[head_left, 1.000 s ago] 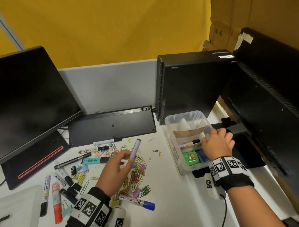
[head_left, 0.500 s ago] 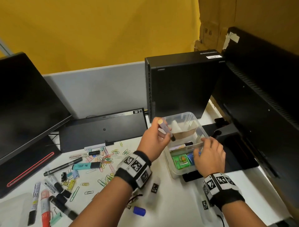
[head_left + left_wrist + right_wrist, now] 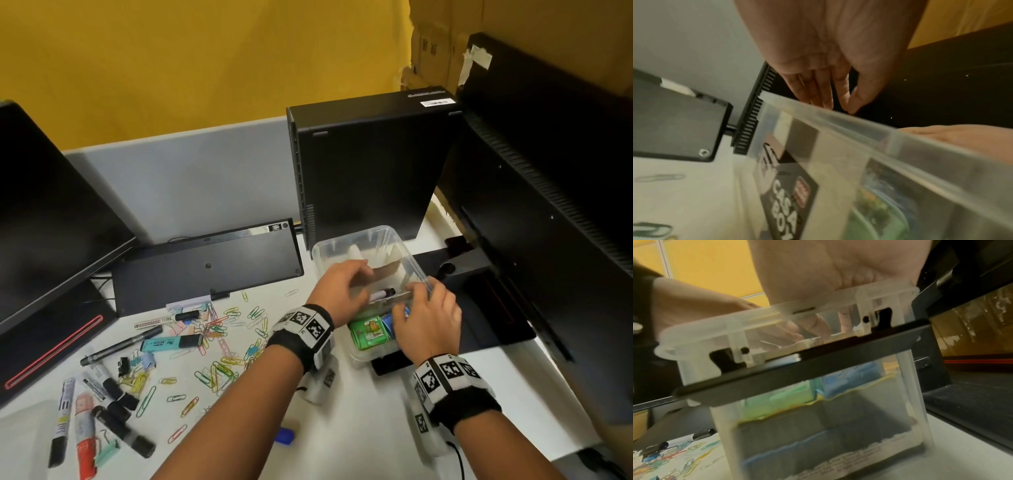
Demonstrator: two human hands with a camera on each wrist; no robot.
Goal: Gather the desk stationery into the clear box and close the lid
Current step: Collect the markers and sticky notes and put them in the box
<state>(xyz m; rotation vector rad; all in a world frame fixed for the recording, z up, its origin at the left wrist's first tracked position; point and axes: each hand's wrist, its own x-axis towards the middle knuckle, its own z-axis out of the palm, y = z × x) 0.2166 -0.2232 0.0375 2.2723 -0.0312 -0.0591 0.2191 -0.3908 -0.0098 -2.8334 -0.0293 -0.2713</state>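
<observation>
The clear box (image 3: pixel 356 236) stands open at the desk's right, partly on a black monitor base. Inside lie a lilac marker (image 3: pixel 382 294), a green item (image 3: pixel 370 332) and a blue one (image 3: pixel 390 322). My left hand (image 3: pixel 342 284) hovers over the box with straight fingers (image 3: pixel 822 91) above the rim (image 3: pixel 838 118), holding nothing. My right hand (image 3: pixel 424 315) grips the near right rim, palm (image 3: pixel 828 272) on the edge and fingers curled inside the wall (image 3: pixel 818 426). Coloured paper clips (image 3: pixel 219 332), a teal highlighter (image 3: pixel 171 343), a black pen (image 3: pixel 120 346) and several markers (image 3: pixel 72 411) lie scattered at the left.
A black computer tower (image 3: pixel 370 164) stands right behind the box. An upturned keyboard (image 3: pixel 205 267) leans at the back, with monitors at the left (image 3: pixel 51 212) and right (image 3: pixel 548 171). A blue-capped marker (image 3: pixel 284 435) lies under my left forearm. A pale flat thing (image 3: pixel 20 438) sits bottom left.
My left hand carried the lilac marker from the desk to the box and let it go; it now lies inside. My right hand stayed on the box rim.
</observation>
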